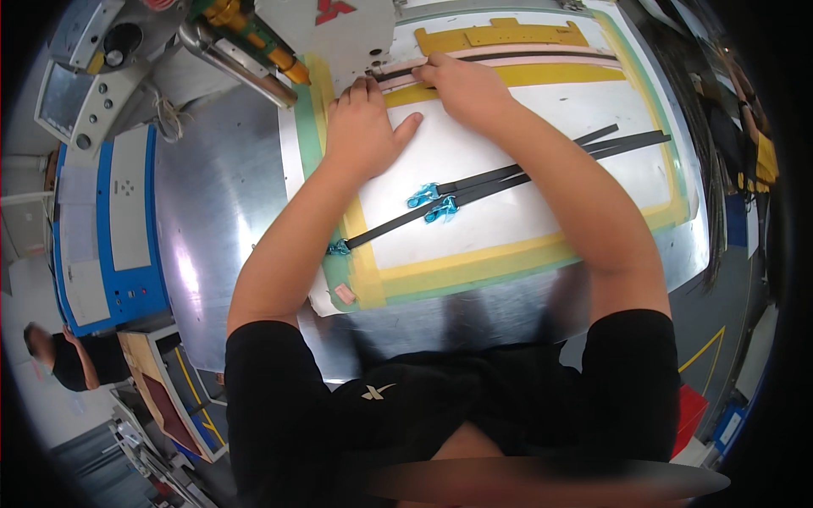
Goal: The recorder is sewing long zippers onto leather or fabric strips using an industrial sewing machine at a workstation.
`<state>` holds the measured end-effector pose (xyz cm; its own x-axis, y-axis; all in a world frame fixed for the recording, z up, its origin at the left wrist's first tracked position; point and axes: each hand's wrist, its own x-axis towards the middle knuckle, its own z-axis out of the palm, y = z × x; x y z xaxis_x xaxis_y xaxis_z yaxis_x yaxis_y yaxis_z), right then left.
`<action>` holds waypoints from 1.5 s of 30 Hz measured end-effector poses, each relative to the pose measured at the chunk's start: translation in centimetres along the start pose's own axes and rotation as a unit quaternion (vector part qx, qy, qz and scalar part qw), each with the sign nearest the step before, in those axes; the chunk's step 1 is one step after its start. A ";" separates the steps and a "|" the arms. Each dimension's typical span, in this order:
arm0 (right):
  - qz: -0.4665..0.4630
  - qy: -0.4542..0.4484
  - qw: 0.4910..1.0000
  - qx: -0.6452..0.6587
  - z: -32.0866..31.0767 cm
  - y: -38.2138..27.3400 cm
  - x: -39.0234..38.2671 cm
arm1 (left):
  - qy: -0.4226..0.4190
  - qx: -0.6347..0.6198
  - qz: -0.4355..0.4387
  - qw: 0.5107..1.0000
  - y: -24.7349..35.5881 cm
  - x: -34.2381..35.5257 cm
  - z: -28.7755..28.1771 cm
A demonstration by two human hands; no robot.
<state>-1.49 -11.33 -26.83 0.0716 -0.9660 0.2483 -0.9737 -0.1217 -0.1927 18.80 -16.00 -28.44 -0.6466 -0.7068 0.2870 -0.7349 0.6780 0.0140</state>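
Observation:
A long black strap [542,56] lies in a pink-edged channel between yellow strips [559,74] at the far side of a white board [508,218]. My right hand [467,95] is closed at the strap's left part, thumb and fingers pinching it. Just left of it, my left hand [362,131] rests palm down, its thumb spread away and its fingertips by the strap's left end. Nearer me on the board are several loose black straps [542,173], with blue-wrapped clips [440,209] at their left ends. Another blue-wrapped clip [339,247] sits beside my left forearm.
A machine head with a yellow-gold cylinder [254,38] and a metal tube hangs at the upper left. Yellow and green tape [508,254] borders the board, which lies on a metal table [216,195]. A blue-and-white cabinet [127,220] stands left; a person [72,360] is beyond.

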 end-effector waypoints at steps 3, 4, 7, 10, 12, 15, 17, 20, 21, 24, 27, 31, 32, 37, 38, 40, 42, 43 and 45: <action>0.028 -0.027 0.999 -0.008 -0.6 0.7 -0.2 | -0.008 0.007 -0.005 1.000 0.1 -0.1 -0.3; 0.032 -0.026 0.999 -0.004 -0.6 0.8 -0.3 | -0.009 0.007 -0.001 1.000 0.0 -0.1 -0.2; 0.038 -0.012 0.999 -0.007 -0.6 0.2 -0.4 | -0.004 -0.001 -0.002 1.000 0.2 0.0 -0.6; 0.035 -0.008 0.999 -0.007 -0.6 -0.2 0.1 | -0.006 -0.005 -0.003 1.000 0.2 0.3 -0.7; 0.034 -0.008 0.999 -0.003 -0.8 -0.4 0.2 | -0.022 0.003 -0.007 1.000 0.2 0.3 -0.6; 0.029 -0.007 1.000 -0.001 -0.7 -0.6 0.3 | -0.015 0.026 0.005 1.000 0.1 0.1 -0.4; 0.026 -0.005 1.000 -0.001 -0.6 -0.7 0.3 | -0.016 0.024 0.005 1.000 0.0 0.1 -0.3; 0.014 0.004 1.000 -0.004 -0.8 -0.4 0.1 | -0.033 0.009 -0.002 0.999 0.5 0.4 -1.0; 0.014 -0.004 1.000 -0.006 -1.0 -0.1 0.2 | -0.047 -0.004 -0.005 0.999 0.6 0.5 -1.3; 0.010 -0.015 1.000 -0.005 -1.2 0.5 -0.2 | -0.045 0.010 -0.013 0.999 1.0 0.4 -1.7; 0.010 -0.009 1.000 0.002 -1.0 1.3 -0.7 | -0.072 0.000 -0.031 0.997 1.1 0.4 -2.3; 0.013 0.007 1.000 0.021 -0.6 2.0 -0.6 | -0.045 0.011 -0.015 0.999 0.8 0.7 -1.5; 0.012 0.008 1.000 0.023 -0.4 1.8 -0.5 | -0.013 0.011 0.000 1.000 0.6 0.7 -1.0; -0.007 0.014 0.999 0.031 -1.2 1.0 -0.3 | -0.019 -0.004 0.003 1.000 2.0 1.6 -2.2; -0.006 0.015 0.999 0.031 -1.3 1.2 -0.3 | -0.049 -0.005 -0.014 0.999 2.6 1.8 -2.8; -0.020 -0.009 1.000 0.019 -1.5 1.5 -0.1 | -0.078 -0.005 -0.032 0.996 3.0 2.0 -3.5; -0.017 -0.006 1.000 0.018 -1.4 2.0 0.0 | -0.094 0.013 -0.053 0.994 3.2 2.3 -3.7; -0.014 -0.004 1.000 0.018 -1.2 2.4 0.0 | -0.093 0.013 -0.053 0.994 3.1 2.3 -3.3; -0.017 0.023 0.999 0.016 -1.1 3.2 -0.6 | -0.050 -0.006 -0.040 0.998 2.9 2.2 -2.6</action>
<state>-4.93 -10.85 -26.54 0.0947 -0.9497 0.2985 -0.9635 -0.1629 -0.2125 15.78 -15.08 -25.31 -0.6037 -0.7747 0.1879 -0.7828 0.6207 0.0439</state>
